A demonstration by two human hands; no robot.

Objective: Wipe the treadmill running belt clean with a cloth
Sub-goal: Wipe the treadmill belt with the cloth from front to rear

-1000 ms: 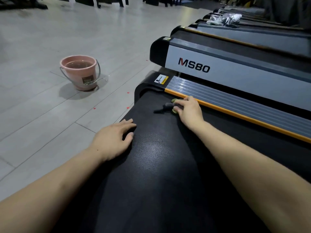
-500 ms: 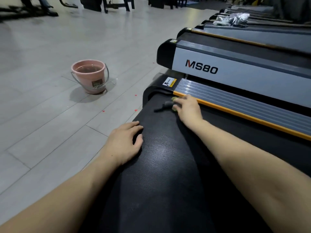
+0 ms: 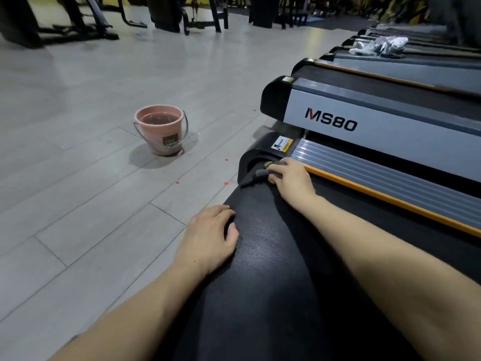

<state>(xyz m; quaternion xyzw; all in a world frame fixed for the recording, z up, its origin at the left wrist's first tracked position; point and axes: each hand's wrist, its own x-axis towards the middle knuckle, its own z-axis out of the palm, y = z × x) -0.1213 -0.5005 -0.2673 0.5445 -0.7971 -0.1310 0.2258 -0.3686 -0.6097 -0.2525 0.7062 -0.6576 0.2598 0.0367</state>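
Since the earlier frame your right hand [image 3: 289, 178] had pushed the cloth [image 3: 260, 174] farther up the running belt [image 3: 273, 269], reaching its end at centre frame beside the orange rail [image 3: 390, 201]. Your left hand [image 3: 210, 238] lay flat and released at the belt's edge. You were mid-wipe; next, drawing the cloth back looked due.

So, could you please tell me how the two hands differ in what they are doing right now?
The right hand presses a cloth onto the belt near its far end; the left hand is empty. The right hand sits beside the orange-edged side rail, while the left hand rests flat at the belt's floor-side edge, nearer the camera. Both touch the belt.
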